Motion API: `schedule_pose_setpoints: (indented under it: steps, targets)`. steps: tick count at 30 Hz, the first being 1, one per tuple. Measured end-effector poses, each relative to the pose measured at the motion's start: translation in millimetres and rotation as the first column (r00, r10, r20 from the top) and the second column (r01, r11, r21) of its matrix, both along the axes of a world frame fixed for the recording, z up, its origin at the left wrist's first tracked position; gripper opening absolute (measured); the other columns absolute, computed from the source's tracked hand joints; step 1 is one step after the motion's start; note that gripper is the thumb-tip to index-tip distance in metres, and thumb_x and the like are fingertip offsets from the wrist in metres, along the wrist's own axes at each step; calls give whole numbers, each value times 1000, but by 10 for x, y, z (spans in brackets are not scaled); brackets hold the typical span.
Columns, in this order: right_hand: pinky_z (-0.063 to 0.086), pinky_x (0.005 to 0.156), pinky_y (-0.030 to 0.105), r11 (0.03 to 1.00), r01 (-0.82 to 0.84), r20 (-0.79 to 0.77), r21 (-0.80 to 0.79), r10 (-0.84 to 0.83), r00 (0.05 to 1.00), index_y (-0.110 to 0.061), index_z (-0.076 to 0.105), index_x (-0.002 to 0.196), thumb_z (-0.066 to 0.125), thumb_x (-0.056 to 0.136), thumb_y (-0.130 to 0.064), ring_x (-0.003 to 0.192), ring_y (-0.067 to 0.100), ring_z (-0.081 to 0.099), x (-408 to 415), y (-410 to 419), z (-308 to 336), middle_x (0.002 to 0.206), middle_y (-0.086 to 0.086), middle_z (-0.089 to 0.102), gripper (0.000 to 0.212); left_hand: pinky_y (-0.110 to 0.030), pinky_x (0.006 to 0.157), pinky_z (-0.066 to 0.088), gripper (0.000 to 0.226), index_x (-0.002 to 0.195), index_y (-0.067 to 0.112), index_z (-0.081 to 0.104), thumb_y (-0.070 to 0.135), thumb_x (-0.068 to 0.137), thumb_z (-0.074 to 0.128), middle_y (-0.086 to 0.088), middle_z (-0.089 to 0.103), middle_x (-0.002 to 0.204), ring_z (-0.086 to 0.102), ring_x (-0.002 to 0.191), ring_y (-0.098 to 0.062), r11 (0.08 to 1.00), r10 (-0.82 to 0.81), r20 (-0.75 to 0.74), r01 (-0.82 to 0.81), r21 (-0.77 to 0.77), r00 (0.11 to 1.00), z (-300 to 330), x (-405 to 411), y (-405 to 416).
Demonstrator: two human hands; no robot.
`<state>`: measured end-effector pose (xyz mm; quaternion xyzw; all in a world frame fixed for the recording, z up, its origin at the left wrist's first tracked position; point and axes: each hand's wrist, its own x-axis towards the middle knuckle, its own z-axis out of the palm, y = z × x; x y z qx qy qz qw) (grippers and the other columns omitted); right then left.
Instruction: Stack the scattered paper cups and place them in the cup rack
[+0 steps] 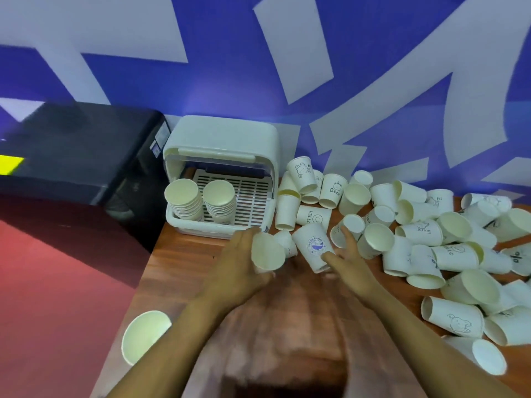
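Observation:
A white cup rack (260, 145) with its lid up stands at the table's back left. Two stacks of paper cups (184, 198) (219, 199) sit on its slatted tray. My left hand (238, 268) grips a white paper cup (267, 252), its mouth turned toward me. My right hand (344, 259) holds a cup with a round blue print (313, 245) close beside it, upside down and tilted. Several loose cups (425, 231) lie scattered over the right half of the table.
The wooden table (184, 254) ends at its left edge above a red floor. One cup (145, 336) lies at the near left edge. A black machine (80, 150) stands left of the rack. A blue and white wall (258, 67) rises behind.

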<state>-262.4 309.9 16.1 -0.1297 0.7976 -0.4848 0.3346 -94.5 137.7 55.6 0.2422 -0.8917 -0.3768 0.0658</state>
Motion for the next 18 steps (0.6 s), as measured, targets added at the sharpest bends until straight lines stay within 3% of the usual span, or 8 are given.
schedule_pose_setpoints:
  steps: [3, 6, 8, 11, 15, 18]
  targets:
    - [58, 80, 43, 992, -120, -34, -40, 119, 992, -45, 1, 146, 64, 85, -13, 98, 16, 63, 51, -219, 169, 116, 0, 56, 94, -23, 90, 35, 76, 135, 22, 34, 27, 72, 75, 6, 39, 124, 40, 113, -9, 992, 119, -39, -120, -31, 992, 230, 28, -306]
    - [55, 88, 39, 972, -219, -110, -88, 209, 972, -44, 6, 146, 69, 76, -19, 112, 12, 57, 122, -483, 298, 136, -5, 45, 98, -26, 92, 36, 78, 139, 23, 32, 28, 74, 75, 5, 38, 129, 41, 118, -15, 976, 209, -36, -210, -54, 977, 383, 107, -626]
    - [53, 89, 33, 963, -258, -135, -83, 245, 960, -41, 15, 142, 70, 72, -23, 110, 10, 56, 156, -661, 364, 131, -1, 49, 91, -32, 90, 44, 73, 130, 27, 40, 35, 68, 78, 8, 44, 121, 48, 112, -16, 965, 251, -65, -255, -65, 966, 470, 146, -835]
    - [53, 77, 22, 947, -312, -147, -72, 299, 943, -42, 18, 128, 72, 77, -15, 96, 4, 58, 212, -893, 454, 111, -6, 52, 79, -37, 82, 48, 63, 116, 26, 47, 36, 64, 80, 5, 47, 111, 52, 101, -18, 945, 305, -77, -312, -101, 949, 601, 179, -1093]
    - [55, 75, 30, 944, -330, -286, -5, 315, 905, -41, 20, 115, 76, 71, -22, 88, 12, 63, 281, -1210, 511, 108, -3, 55, 74, -42, 91, 45, 72, 129, 24, 41, 30, 68, 77, -3, 40, 128, 47, 115, -27, 914, 379, -59, -384, -132, 923, 637, 211, -1375]
    - [51, 75, 28, 943, -333, -372, 14, 314, 874, -35, 23, 115, 77, 71, -30, 92, 13, 59, 331, -1455, 525, 107, -7, 52, 71, -45, 92, 45, 72, 131, 24, 39, 33, 70, 76, -3, 38, 130, 46, 115, -27, 900, 415, -52, -418, -124, 908, 585, 196, -1527]
